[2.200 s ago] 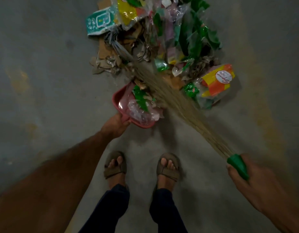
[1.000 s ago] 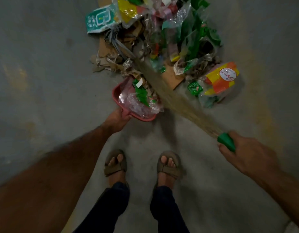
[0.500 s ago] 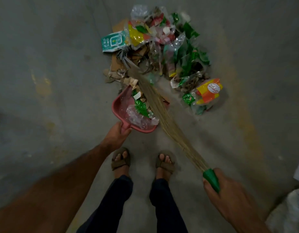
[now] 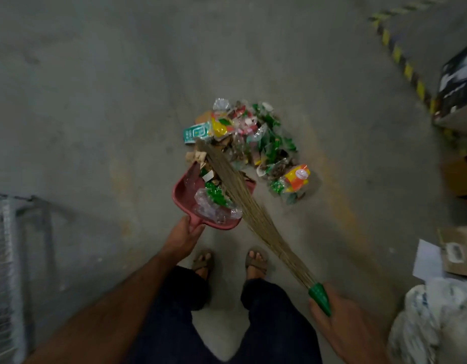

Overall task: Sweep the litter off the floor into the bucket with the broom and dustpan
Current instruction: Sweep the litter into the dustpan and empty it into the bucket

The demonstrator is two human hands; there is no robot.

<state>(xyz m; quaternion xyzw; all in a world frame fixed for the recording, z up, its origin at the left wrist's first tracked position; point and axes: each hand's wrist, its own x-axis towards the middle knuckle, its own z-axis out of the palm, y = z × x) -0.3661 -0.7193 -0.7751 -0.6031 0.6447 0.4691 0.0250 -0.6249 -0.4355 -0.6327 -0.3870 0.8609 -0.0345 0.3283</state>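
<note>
1. As the head view showed it, the dustpan [image 4: 186, 191] was held by its handle in the left hand [image 4: 185, 236], fingers curled round it, its mouth seemingly turned to the litter pile [image 4: 249, 137] to catch sweepings.
2. The broom [image 4: 249, 210] was gripped at its green handle by the right hand [image 4: 340, 320]; its bristles were laid across the pan, reaching the pile.
3. Wrappers and clear plastic were already held in the pan; most litter was left on the floor [image 4: 96, 101].
4. No bucket could be made out.

Dusty-red dustpan [image 4: 183, 191], straw-tan broom [image 4: 253, 214] showing a green handle, yellow-orange wrapper [image 4: 296, 178], yellow-black striped floor line [image 4: 400, 57] running far right
</note>
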